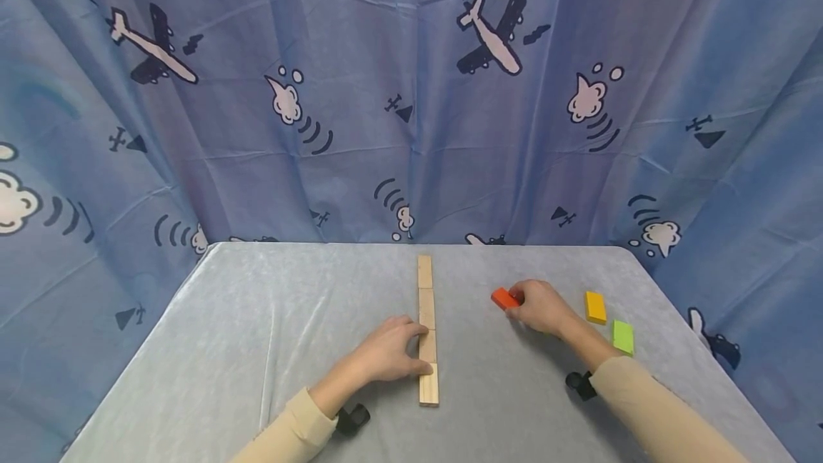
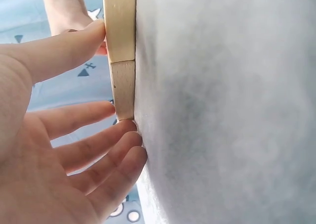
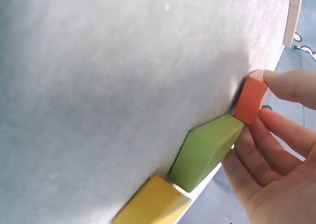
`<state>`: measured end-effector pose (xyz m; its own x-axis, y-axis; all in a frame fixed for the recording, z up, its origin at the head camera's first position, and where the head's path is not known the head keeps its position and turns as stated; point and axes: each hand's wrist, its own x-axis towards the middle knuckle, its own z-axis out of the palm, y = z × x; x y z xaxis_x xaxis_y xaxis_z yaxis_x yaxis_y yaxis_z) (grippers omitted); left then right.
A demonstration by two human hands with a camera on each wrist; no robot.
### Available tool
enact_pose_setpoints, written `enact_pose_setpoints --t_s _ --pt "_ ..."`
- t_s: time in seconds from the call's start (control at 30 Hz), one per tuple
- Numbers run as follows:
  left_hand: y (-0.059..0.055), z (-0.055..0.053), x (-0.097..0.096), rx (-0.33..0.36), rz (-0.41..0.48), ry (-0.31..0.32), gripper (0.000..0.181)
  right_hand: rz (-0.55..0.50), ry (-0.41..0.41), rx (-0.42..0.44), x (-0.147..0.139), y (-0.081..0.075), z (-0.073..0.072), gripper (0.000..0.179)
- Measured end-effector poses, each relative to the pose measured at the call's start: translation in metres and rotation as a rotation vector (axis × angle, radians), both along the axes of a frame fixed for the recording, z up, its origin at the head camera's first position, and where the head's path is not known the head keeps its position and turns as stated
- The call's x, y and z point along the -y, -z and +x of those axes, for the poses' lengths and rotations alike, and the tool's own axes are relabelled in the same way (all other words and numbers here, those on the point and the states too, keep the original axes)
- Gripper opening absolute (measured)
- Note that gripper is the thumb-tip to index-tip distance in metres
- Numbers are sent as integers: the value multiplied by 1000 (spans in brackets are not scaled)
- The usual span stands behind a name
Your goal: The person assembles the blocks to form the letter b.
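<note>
Several plain wooden blocks (image 1: 427, 309) lie end to end in a straight row running away from me on the table. My left hand (image 1: 386, 350) is at the row's left side, its thumb on the block (image 2: 121, 26) nearest me and its fingertips touching blocks farther along. To the right of the row, my right hand (image 1: 541, 307) pinches a red-orange block (image 3: 252, 98) between thumb and index finger. Whether that block touches the table is hard to tell. Beyond the right hand lie a yellow block (image 1: 595, 307) and a green block (image 1: 622, 336).
A pale grey cloth covers the table (image 1: 225, 334). Behind it hangs a blue curtain (image 1: 360, 91) with airplane prints. Dark wrist cameras show at the left (image 1: 353, 420) and right cuffs.
</note>
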<state>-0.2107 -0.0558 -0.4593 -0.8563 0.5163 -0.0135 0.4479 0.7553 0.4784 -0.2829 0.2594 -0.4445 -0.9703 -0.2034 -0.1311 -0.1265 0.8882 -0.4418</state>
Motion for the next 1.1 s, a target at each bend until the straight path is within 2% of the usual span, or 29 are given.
enact_pose_setpoints --t_s 0.23,0.83,1.1 --pt "-1 1 0 20 -8 -10 66 -51 -7 -30 2 -1 1 36" --pt "-2 0 0 -2 -33 3 66 -217 -22 -76 15 -10 8 36" --pt "-3 0 1 -8 -37 4 66 -323 -80 -99 26 -15 13 35"
